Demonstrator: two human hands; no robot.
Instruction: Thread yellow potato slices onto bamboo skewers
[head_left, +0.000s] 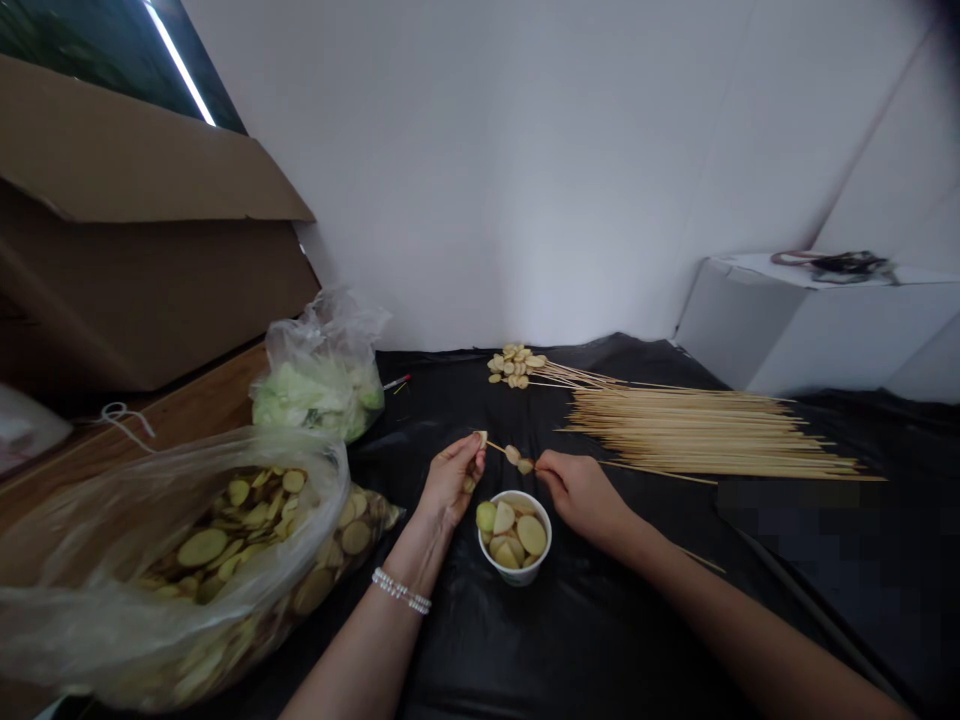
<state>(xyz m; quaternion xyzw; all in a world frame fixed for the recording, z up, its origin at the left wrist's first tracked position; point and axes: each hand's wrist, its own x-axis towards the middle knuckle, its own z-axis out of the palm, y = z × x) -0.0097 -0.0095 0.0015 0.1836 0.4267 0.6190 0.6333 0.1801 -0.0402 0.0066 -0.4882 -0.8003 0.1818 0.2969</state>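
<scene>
My right hand (pixel 576 488) is closed around a bamboo skewer (pixel 494 447) that points left. A few pale potato slices (pixel 513 455) are threaded on it, just beyond my right fingers. With my left hand (pixel 451 478) I pinch another potato slice (pixel 481 437) at the skewer's tip; whether the tip has pierced it I cannot tell. Below and between my hands stands a white paper cup (pixel 517 577), filled with cut potato slices (pixel 531 536).
A large clear bag (pixel 307 470) of potato slices lies at left, with a bag of pale green leaves (pixel 319 395) behind. Bare skewers (pixel 697 430) spread at right; loaded skewers (pixel 516 362) lie near the wall. A cardboard box (pixel 150 290) and a white box (pixel 750 320) flank the black sheet (pixel 600 640).
</scene>
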